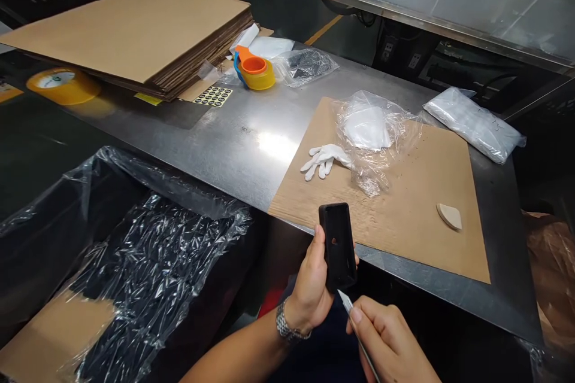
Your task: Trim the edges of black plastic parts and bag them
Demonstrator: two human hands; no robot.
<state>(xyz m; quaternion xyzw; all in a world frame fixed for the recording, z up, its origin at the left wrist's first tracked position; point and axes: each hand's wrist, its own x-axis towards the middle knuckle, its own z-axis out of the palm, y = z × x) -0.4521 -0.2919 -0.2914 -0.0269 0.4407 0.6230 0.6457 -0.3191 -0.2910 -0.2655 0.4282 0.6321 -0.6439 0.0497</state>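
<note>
A black rectangular case [340, 245], hollow side facing up, rests in my left hand [313, 287], its fingers wrapped round the edges just off the table's front edge. My right hand [386, 335] pinches a slim silver knife [365, 352], whose pointed blade is by the case's lower end. Beyond them, a brown cardboard sheet [417, 239] covers part of the metal table [179, 143]. On that sheet are a white glove [324, 158], a clear plastic bag with white contents [366, 125] and a small beige piece [449, 216].
Flat cardboard [135, 30] is stacked at the back left, near a yellow tape roll [63, 85] and a tape dispenser [255, 72]. A wrapped white packet [474, 122] lies at the right. Below left stands a bin lined with clear plastic [166, 263].
</note>
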